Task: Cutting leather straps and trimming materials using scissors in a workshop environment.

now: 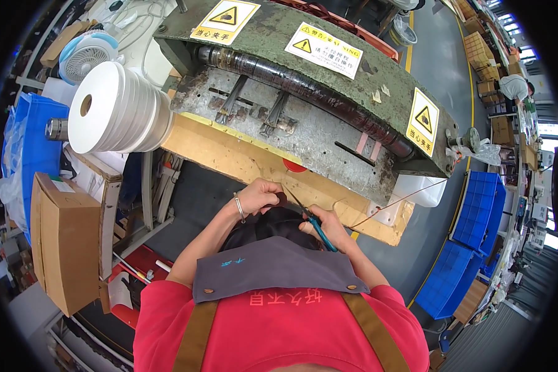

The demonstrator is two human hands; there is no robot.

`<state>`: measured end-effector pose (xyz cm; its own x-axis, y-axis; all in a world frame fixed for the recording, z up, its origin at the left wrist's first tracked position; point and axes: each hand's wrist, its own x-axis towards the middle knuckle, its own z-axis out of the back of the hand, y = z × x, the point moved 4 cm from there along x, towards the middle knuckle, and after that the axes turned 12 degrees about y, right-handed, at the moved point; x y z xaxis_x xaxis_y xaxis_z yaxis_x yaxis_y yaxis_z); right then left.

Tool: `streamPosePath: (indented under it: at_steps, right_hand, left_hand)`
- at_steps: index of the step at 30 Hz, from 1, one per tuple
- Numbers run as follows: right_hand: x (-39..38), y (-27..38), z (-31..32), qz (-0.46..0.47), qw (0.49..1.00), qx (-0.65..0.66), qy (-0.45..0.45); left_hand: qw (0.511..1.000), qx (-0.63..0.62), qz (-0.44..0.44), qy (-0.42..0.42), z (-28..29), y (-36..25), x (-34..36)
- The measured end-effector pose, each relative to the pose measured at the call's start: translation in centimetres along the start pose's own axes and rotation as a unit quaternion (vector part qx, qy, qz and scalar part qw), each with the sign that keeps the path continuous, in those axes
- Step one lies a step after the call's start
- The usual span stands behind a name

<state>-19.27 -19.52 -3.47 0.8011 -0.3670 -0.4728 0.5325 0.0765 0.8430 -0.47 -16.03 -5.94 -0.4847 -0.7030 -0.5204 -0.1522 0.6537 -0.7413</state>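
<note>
Over my lap, just in front of a green press machine, my left hand [261,196] has its fingers closed on a small dark brown-red piece [281,199]. The piece is too small and too covered to tell its kind. Close beside it on the right, my right hand [330,227] grips scissors with teal handles [320,234]. Their thin dark blades point up and left, toward the left hand. Whether the blades touch the piece I cannot tell. A grey apron [279,265] lies below both hands.
The roller machine [378,68] with yellow warning labels stands ahead on a wooden board [220,149]. White tape rolls [115,108] and a fan [88,57] are at left, above a cardboard box [65,242]. Blue crates [477,208] line the right; another person [513,88] is far right.
</note>
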Motion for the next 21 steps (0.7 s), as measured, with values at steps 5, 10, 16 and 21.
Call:
streamPosePath:
  at_steps: [5,10,16,21]
  right_hand:
    - [-0.5,3.9,0.7,-0.021,0.999,0.023,-0.014]
    - [4.8,6.9,-1.6,0.075,0.972,0.143,-0.169]
    - [9.4,10.8,-2.1,0.128,0.97,0.11,-0.177]
    - [11.3,12.6,-2.5,0.116,0.978,0.073,-0.157]
  left_hand:
    - [0.995,-0.068,-0.073,-0.007,0.4,-1.3,-1.7]
    - [0.986,-0.099,-0.129,0.035,1.1,-1.5,-3.8]
    - [0.959,-0.179,-0.205,-0.078,3.1,-1.6,-7.2]
    - [0.89,-0.243,-0.285,-0.259,7.5,-0.3,-7.2]
